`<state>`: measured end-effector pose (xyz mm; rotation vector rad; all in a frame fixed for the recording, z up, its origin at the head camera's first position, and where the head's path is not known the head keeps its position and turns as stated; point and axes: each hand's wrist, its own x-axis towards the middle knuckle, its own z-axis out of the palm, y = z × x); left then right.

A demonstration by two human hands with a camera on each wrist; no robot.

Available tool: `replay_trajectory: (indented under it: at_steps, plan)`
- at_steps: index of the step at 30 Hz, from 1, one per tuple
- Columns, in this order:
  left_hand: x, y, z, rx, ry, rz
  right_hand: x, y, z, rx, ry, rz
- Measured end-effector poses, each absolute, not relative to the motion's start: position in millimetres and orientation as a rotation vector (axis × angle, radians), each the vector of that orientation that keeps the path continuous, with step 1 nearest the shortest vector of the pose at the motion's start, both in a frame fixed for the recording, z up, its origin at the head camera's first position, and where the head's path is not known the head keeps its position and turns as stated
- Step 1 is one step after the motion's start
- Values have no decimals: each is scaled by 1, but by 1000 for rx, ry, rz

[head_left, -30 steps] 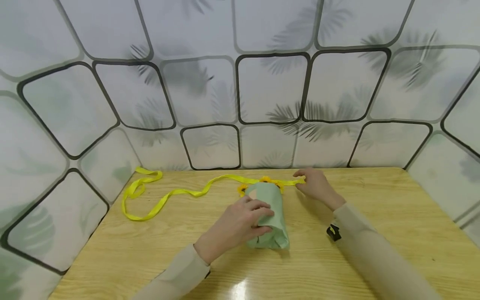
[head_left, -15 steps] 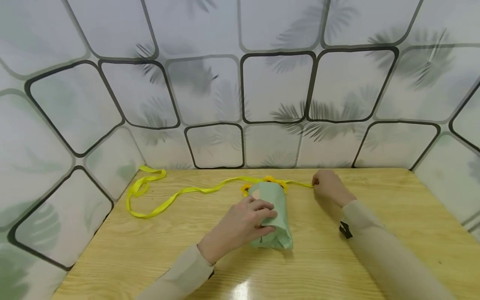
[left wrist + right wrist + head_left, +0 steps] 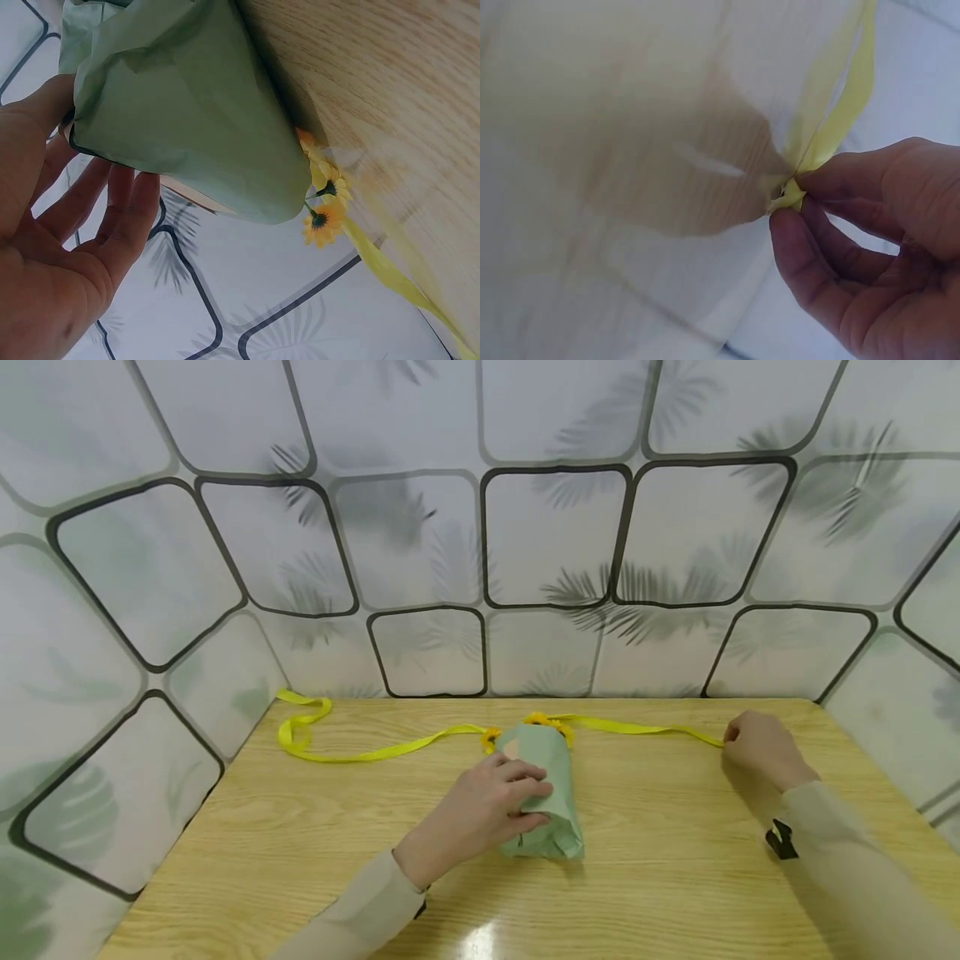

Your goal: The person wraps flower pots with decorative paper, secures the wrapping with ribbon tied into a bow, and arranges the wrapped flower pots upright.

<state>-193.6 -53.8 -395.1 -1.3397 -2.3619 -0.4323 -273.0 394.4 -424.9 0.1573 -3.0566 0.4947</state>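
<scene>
A small flower bouquet in pale green wrapping paper lies on the table, several yellow flowers showing at its far end. Across the paper lies my left hand, its fingers bent over the wrap. The left wrist view shows thumb and fingertips at the paper's edge. A long yellow ribbon runs past the flower end, partly hidden there. Off to the right, my right hand pinches one ribbon end between thumb and fingers, and a crumpled bit of ribbon pokes out of the pinch.
The ribbon's other part lies in loose curves to the left, reaching the table's back left corner. The wood-grain table meets a patterned cloth wall at the back, with further panels at both sides.
My right hand has moved well to the right, drawing the ribbon along. The ribbon's left loops have shrunk and shifted toward the bouquet. My left hand and the bouquet stay in place.
</scene>
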Motion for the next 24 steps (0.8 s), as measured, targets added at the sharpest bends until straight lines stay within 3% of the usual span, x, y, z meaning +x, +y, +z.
replay_trajectory:
  at_steps: [11, 24]
  plan:
    - [-193, -54, -395, -1335, -2358, -445, -241, 447, -419, -174, -3071, 550]
    - [-192, -54, -397, -1334, -2357, -442, -228, 455, -416, -352, -3062, 578]
